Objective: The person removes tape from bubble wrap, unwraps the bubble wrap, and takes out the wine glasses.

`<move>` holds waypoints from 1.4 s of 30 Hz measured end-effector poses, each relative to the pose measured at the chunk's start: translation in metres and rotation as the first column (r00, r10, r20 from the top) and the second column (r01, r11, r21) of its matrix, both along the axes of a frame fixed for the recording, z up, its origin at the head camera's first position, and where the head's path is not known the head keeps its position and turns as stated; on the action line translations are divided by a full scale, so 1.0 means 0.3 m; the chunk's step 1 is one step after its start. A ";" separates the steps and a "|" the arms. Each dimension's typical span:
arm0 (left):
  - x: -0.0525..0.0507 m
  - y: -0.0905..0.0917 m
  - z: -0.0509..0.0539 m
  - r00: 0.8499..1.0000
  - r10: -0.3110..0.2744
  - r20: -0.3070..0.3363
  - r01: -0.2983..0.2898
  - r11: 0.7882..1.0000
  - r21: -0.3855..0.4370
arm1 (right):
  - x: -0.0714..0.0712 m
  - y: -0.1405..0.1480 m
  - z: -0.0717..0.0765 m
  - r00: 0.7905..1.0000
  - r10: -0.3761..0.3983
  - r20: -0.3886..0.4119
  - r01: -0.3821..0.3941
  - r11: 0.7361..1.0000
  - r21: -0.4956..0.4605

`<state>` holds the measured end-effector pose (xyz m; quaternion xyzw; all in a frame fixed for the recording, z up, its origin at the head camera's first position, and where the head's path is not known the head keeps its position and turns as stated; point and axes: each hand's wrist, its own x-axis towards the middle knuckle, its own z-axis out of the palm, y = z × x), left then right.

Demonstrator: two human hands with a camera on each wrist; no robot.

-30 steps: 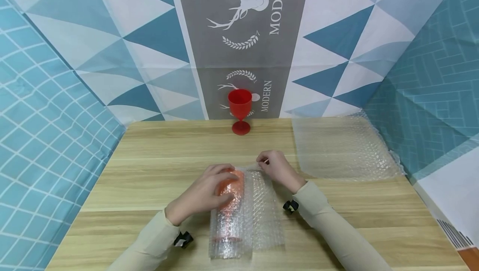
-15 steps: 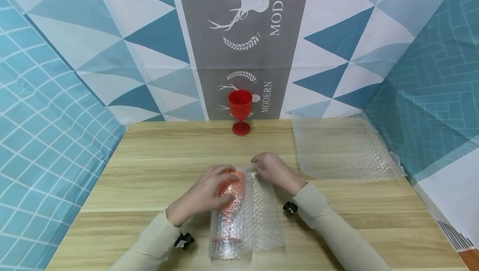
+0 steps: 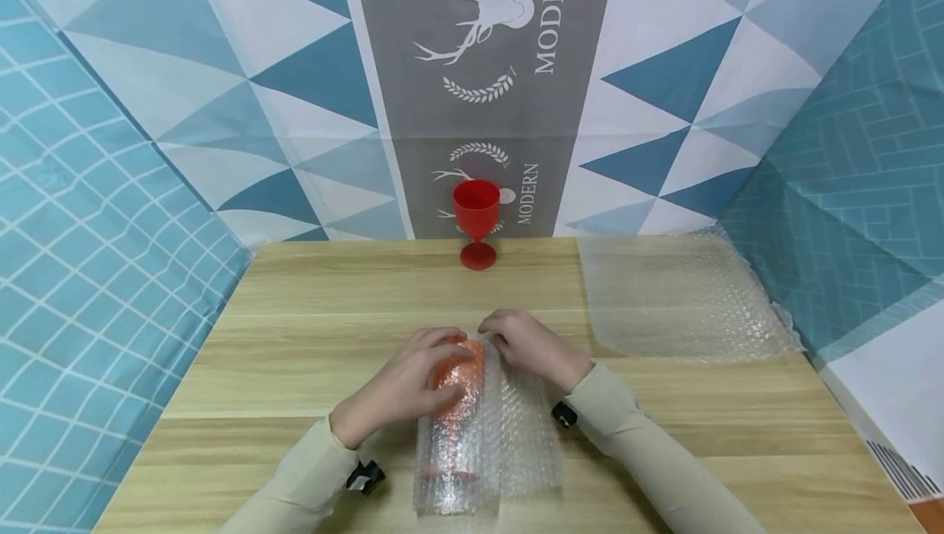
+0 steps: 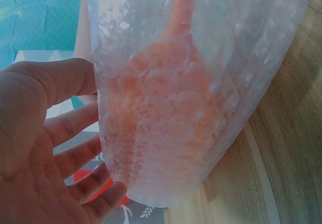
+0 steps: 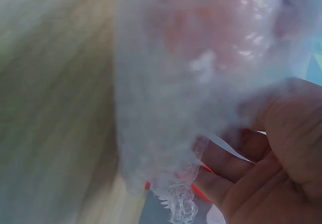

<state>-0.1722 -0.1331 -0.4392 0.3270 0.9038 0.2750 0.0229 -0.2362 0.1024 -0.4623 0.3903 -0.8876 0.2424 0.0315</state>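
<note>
A reddish-orange goblet (image 3: 448, 375) lies on its side inside bubble wrap (image 3: 483, 444), its bowl towards the back and its foot towards me. My left hand (image 3: 401, 386) rests over the bowl, fingers spread and slightly bent; in the left wrist view its fingertips (image 4: 118, 190) touch the side of the wrap. My right hand (image 3: 533, 346) pinches the wrap near its far end, beside the bowl's rim. In the right wrist view the plastic is blurred and partly covers the right fingers (image 5: 236, 158). A loose flap (image 3: 529, 444) of wrap lies flat to the right.
A red goblet (image 3: 476, 219) stands upright at the table's back edge against the patterned wall. Another sheet of bubble wrap (image 3: 671, 296) lies flat at the back right. The wooden table (image 3: 295, 354) is bordered by patterned sheets on three sides.
My right hand has moved left along the far end of the wrap, towards the wrapped goblet's rim. The left hand has stayed in place on the goblet.
</note>
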 end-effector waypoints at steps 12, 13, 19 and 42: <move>0.000 0.003 0.001 1.000 -0.001 -0.001 0.001 1.000 0.003 | -0.021 0.014 -0.047 0.989 -0.069 0.134 0.076 0.996 -0.047; 0.000 0.003 0.001 1.000 -0.001 -0.001 0.001 1.000 0.002 | -0.025 0.015 -0.051 0.986 -0.080 0.149 0.090 0.994 -0.060; -0.002 0.000 0.004 1.000 0.002 0.004 -0.002 1.000 -0.005 | -0.044 0.018 -0.072 0.959 -0.132 0.251 0.164 0.980 -0.113; 0.006 -0.018 -0.002 1.000 0.008 0.014 -0.008 0.999 0.031 | -0.054 0.029 -0.086 0.951 -0.162 0.263 0.209 0.965 -0.161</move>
